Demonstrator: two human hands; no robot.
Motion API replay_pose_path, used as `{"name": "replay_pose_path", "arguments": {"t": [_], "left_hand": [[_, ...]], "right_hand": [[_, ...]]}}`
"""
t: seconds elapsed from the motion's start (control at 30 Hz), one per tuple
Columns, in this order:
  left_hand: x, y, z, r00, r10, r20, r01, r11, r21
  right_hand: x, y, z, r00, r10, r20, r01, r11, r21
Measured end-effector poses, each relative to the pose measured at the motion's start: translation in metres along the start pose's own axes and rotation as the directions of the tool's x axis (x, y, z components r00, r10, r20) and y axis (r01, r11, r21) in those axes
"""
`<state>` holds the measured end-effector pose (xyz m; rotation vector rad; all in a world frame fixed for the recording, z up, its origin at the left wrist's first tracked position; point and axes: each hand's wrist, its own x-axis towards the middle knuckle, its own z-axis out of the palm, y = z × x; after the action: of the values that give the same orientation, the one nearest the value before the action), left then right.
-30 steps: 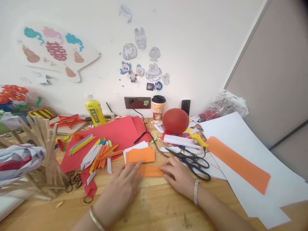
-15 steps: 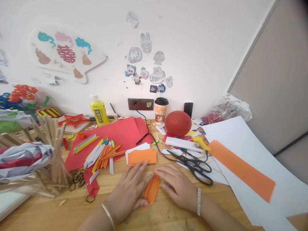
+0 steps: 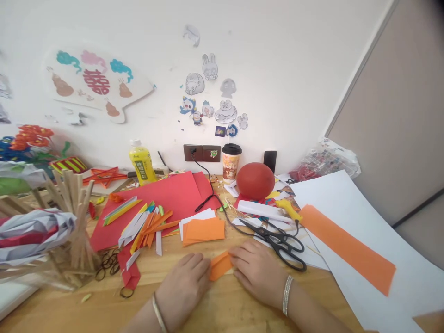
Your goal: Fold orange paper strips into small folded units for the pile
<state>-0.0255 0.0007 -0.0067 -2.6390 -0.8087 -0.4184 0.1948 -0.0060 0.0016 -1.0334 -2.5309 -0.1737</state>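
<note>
A small folded piece of orange paper (image 3: 220, 265) lies between my hands, low over the wooden table. Curled fingers of my left hand (image 3: 187, 284) pinch its left end; the thumb is hidden. At the paper's right end, the bent fingers of my right hand (image 3: 255, 270) close on the edge. A crease line runs along the paper's upper side. Just beyond sits a stack of orange paper pieces (image 3: 204, 230), with white paper (image 3: 196, 216) partly under it. Black-handled scissors (image 3: 274, 238) lie beyond my right hand.
Folded paper strips (image 3: 149, 226) lie on red paper (image 3: 169, 194) to the left, near black rubber bands (image 3: 109, 263). A red balloon (image 3: 255, 181), a lidded cup (image 3: 231, 164) and a yellow bottle (image 3: 142, 163) stand along the wall. At right, a long orange strip (image 3: 347, 249) crosses white sheets (image 3: 374, 282).
The folded orange paper has turned from nearly upright to a flatter slant. My left hand has drawn back and curled its fingers at the left end; my right hand has closed on the right end.
</note>
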Motion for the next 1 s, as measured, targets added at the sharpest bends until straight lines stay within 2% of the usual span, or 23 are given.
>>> {"name": "replay_pose_path", "arguments": {"t": [0.2,0.43,0.63,0.8,1.0], "left_hand": [[-0.001,-0.008,0.004,0.999,-0.034,-0.041,0.035,0.999,0.027],[0.001,-0.011,0.008,0.992,0.062,-0.111,-0.071,0.994,-0.081],[-0.002,-0.013,0.014,0.973,0.079,-0.219,-0.109,0.986,-0.128],[-0.002,-0.016,0.011,0.986,-0.025,-0.163,-0.021,0.961,-0.275],[-0.001,-0.016,0.014,0.977,-0.161,-0.141,0.083,0.891,-0.446]], "right_hand": [[0.001,-0.001,-0.001,0.998,-0.066,-0.009,0.065,0.996,-0.061],[0.000,0.003,0.005,0.984,-0.152,-0.089,0.148,0.988,-0.054],[0.001,0.005,0.001,0.996,-0.080,-0.050,0.087,0.982,0.167],[0.002,0.009,0.007,0.998,0.057,0.019,-0.060,0.952,0.301],[0.005,0.004,0.013,0.990,0.142,-0.018,-0.124,0.909,0.397]]}}
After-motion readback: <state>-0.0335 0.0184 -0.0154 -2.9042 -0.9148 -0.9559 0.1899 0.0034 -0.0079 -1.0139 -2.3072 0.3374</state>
